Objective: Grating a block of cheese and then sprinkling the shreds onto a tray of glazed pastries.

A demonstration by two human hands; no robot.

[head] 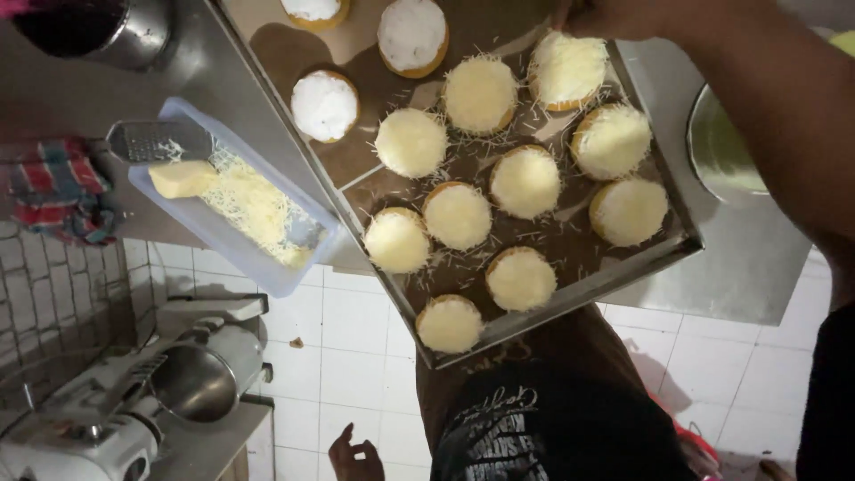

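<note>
A metal tray (570, 303) lined with brown paper lies on a steel counter (748, 258). It holds several round buns topped with grated cheese (525, 181) and three with plain white icing (325, 105) at its far end. My right arm reaches across from the right. My right hand (583, 13) is at the top edge, right at a cheese-topped bun (567, 69), with its fingers mostly cut off. My left hand (354, 456) hangs low beside my dark shirt, fingers apart, holding nothing.
Left of the tray stands a clear plastic box (223, 240) with grated cheese, a cheese block (183, 178) and a metal grater (158, 140). Around it are a striped cloth (62, 189), a steel pot (107, 31), a metal bowl (717, 151) and a stand mixer (107, 410) below.
</note>
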